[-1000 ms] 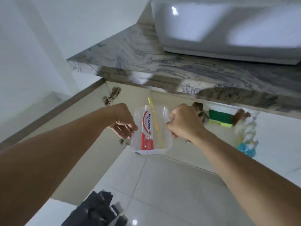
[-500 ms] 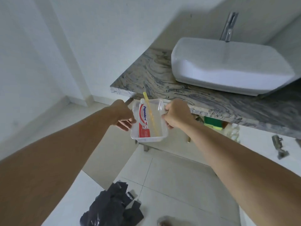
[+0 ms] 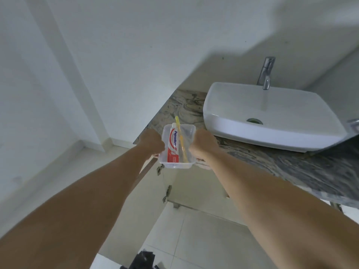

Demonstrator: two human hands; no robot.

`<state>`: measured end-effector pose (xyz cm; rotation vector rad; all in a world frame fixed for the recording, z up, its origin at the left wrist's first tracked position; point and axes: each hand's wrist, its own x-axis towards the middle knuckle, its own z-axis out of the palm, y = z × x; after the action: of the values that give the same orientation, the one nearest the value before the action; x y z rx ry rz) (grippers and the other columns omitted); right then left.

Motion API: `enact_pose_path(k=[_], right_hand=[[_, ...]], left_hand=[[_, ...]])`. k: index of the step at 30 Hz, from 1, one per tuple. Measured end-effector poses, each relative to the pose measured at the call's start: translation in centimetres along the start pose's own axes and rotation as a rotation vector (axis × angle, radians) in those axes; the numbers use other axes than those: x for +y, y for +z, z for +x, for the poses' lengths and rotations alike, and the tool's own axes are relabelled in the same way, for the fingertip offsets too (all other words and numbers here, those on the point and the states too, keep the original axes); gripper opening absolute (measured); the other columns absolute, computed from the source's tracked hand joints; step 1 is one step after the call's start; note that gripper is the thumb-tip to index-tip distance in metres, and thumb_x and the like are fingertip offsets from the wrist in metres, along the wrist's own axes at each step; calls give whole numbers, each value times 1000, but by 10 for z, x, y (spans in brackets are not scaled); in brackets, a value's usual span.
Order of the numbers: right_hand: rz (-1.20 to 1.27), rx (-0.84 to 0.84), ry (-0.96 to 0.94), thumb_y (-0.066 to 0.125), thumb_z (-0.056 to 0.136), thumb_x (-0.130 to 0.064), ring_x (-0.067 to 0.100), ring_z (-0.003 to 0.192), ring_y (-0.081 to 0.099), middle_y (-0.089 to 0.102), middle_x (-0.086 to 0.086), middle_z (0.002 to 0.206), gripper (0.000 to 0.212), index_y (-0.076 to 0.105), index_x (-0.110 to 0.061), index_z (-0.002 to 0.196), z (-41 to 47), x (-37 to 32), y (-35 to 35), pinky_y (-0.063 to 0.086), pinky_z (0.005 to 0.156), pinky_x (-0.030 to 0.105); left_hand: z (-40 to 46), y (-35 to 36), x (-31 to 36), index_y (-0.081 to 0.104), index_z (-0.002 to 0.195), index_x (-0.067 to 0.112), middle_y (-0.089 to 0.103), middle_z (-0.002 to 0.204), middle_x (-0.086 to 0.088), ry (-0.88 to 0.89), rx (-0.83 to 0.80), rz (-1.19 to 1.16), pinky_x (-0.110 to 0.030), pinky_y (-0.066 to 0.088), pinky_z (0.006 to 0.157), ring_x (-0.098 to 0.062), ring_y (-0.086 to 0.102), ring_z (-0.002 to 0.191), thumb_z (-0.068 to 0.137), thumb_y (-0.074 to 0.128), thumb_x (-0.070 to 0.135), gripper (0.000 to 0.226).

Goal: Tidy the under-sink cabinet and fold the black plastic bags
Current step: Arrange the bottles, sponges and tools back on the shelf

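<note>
Here the left hand (image 3: 153, 142) and right hand (image 3: 203, 145) grip a clear rectangular plastic tray (image 3: 175, 165) by its sides. Inside lie a glossy toothpaste tube (image 3: 173, 146) and a thin yellow toothbrush (image 3: 181, 140), above the veined marble desk (image 3: 182, 107).

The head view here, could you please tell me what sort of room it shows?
Most likely a bathroom. A white ceramic countertop basin with a chrome tap sits on a grey veined stone counter, and both hands hold a clear plastic tray carrying a red-and-white toothpaste tube and a yellow toothbrush.

Black bags (image 3: 142, 261) cut off at bottom edge; cabinet interior hidden behind arms; desk (image 3: 310, 167) right end blurred; tube (image 3: 173, 144) small print unreadable.
</note>
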<state>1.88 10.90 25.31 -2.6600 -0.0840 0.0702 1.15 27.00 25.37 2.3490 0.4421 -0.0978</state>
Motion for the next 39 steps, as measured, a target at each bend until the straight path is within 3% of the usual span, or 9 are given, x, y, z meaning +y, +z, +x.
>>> enact_pose_path(k=[2, 5, 13, 16, 20, 28, 31, 35, 39], right_hand=[[-44, 14, 2, 57, 92, -3, 27, 104, 63, 64, 12, 113, 24, 57, 0, 115, 27, -2, 5, 47, 73, 26], [-68, 35, 8, 61, 91, -4, 26, 102, 64, 65, 12, 112, 22, 58, -1, 113, 65, -1, 15, 55, 82, 30], [-65, 81, 64, 51, 99, -9, 25, 110, 60, 61, 12, 121, 22, 58, -4, 119, 137, 20, 44, 50, 86, 29], [-48, 83, 82, 45, 101, -6, 25, 109, 61, 63, 13, 120, 22, 60, -1, 117, 147, 26, 48, 48, 79, 27], [12, 101, 86, 41, 102, -4, 26, 100, 66, 69, 14, 110, 25, 65, -1, 106, 156, 31, 54, 56, 79, 30], [61, 65, 105, 45, 100, -5, 22, 89, 66, 67, 5, 95, 21, 65, -2, 95, 154, 38, 60, 47, 65, 25], [71, 57, 112, 57, 95, -10, 20, 77, 68, 72, 6, 88, 13, 68, -5, 89, 150, 39, 67, 53, 60, 26], [115, 57, 159, 60, 91, -9, 21, 73, 68, 71, 6, 84, 9, 67, -6, 86, 141, 37, 69, 59, 63, 33], [120, 34, 174, 54, 95, -7, 21, 72, 61, 71, 9, 91, 15, 68, -4, 94, 138, 41, 65, 50, 60, 28]], left_hand=[[26, 6, 5, 71, 97, -3, 70, 97, -18, 19, 36, 48, -44, 59, 79, -32, 68, 87, 73, 66, -8, 25], [62, 15, 12, 71, 104, 5, 68, 100, -9, 21, 80, 60, -39, 59, 79, -27, 65, 88, 81, 64, -3, 25], [136, 43, 23, 65, 96, 19, 56, 90, -3, 29, 33, -29, -23, 39, 62, -19, 51, 86, 83, 51, -13, 37], [146, 52, 27, 62, 126, 6, 64, 122, -8, 12, 17, -74, -28, 45, 85, -22, 57, 110, 86, 51, -14, 46], [156, 60, 28, 58, 130, 4, 61, 128, -10, 3, 48, -86, -31, 41, 102, -23, 54, 120, 86, 52, -14, 48], [157, 66, 22, 63, 123, 2, 66, 115, -9, 5, 59, -83, -19, 44, 84, -19, 58, 104, 86, 52, -14, 42], [158, 67, 18, 71, 95, 6, 64, 87, -1, -40, 100, -81, -17, 44, 63, -17, 58, 85, 86, 56, -12, 25], [159, 71, 12, 74, 99, 5, 71, 102, -7, -54, 126, -62, -15, 40, 56, -6, 54, 67, 87, 58, -9, 25], [157, 73, 11, 72, 109, 8, 70, 114, -7, -64, 115, -52, -21, 44, 71, -11, 56, 81, 89, 60, -5, 27]])
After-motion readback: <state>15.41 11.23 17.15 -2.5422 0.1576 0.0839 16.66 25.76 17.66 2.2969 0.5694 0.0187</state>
